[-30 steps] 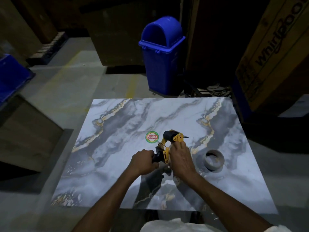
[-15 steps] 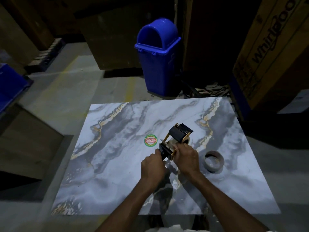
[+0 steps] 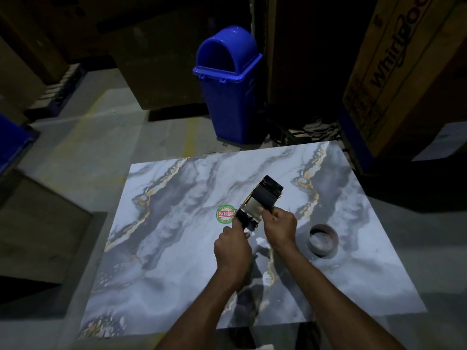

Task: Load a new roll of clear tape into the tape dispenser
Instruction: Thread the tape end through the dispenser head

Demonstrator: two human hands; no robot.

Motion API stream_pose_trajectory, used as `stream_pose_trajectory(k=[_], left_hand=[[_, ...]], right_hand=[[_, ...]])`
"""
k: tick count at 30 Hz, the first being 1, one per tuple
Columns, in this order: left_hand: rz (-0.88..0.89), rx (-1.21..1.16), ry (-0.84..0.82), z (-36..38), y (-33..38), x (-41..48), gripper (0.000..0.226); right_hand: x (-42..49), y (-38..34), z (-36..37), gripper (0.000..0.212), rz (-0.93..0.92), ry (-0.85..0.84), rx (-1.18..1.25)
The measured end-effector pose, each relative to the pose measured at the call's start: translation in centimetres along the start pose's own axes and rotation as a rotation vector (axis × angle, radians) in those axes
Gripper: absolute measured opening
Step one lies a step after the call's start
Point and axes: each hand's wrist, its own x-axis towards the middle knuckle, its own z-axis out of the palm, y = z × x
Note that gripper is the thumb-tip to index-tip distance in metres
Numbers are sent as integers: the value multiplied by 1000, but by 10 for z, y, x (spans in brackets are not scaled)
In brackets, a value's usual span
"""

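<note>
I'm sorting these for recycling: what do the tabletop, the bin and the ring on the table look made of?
Tabletop: glossy marble-look slab or laminate, grey-white with gold veins; real stone or print is unclear.
Blue bin: moulded plastic, smooth with a slight sheen and uniform colour.
Ring: likely a cardboard tape core, dull brown and hollow; dim light leaves that open.

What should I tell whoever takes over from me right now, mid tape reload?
Left hand: gripping the handle end of the tape dispenser, held above the marble table.
Right hand: fingers at the dispenser's frame, near the roller.
Tape ring: lying flat on the table, right of the hands, untouched.
Done: dispenser picked up and turned for access.
Left: fit the ring on the dispenser and thread the tape; whether anything is already mounted is too dark to tell.
</note>
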Motion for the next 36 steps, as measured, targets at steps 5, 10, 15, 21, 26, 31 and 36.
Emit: stream_pose_trajectory(k=[5, 10, 15, 21, 26, 31, 36], left_hand=[[8, 40, 21, 4, 0, 10, 37], [21, 37, 22, 3, -7, 22, 28], [13, 42, -14, 1, -13, 29, 31], [70, -20, -8, -6, -16, 29, 38], [123, -15, -62, -23, -23, 37, 37], [98, -164, -307, -56, -33, 54, 28], [71, -347, -586, -96, -37, 74, 28]], right_hand=[[-10, -9, 16, 43, -5, 158, -52], [-15, -21, 20, 22, -376, 180, -337], [2, -15, 10, 11, -374, 179, -443], [13, 7, -7, 13, -286, 56, -376], [25, 25, -13, 51, -432, -154, -475], [30, 14, -20, 70, -596, -217, -550], [34, 5, -28, 72, -716, -239, -621]])
